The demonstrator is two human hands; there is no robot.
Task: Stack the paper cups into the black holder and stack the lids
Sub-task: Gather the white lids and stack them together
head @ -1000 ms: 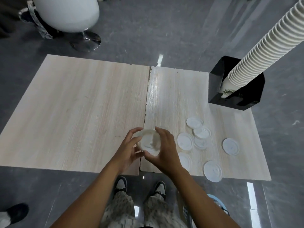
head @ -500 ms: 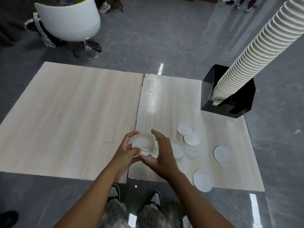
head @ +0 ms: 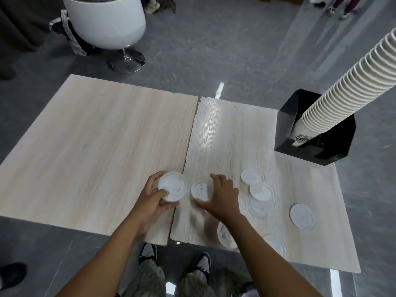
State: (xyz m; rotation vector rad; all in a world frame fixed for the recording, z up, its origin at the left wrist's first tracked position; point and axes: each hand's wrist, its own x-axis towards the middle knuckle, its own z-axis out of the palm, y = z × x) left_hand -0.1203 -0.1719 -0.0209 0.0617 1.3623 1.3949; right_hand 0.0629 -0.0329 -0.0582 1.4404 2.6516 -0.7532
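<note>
Left hand: the left hand (head: 153, 198) curls finger and thumb round a small stack of white round plastic lids (head: 172, 189), holding it at the seam between the two boards.
Right hand: the right hand (head: 221, 197) pinches a single white plastic lid (head: 200, 191), thumb below and fingers over its far edge, just right of the held stack.
Loose lids: more white lids (head: 260, 192) lie scattered to the right of the right hand; a few overlap.
Cups: a tall column of white paper cups (head: 347, 86) leans out of the black holder (head: 287, 123), well beyond and right of both hands.
Doing it well: probably bring the single lid level over the stack, rims aligned, and press lightly so it seats without tilting.
Surface: two pale wood-grain boards (head: 96, 136) butted together.
Room: grey glossy floor (head: 214, 50); a white tub chair (head: 107, 22) far beyond the left hand.
</note>
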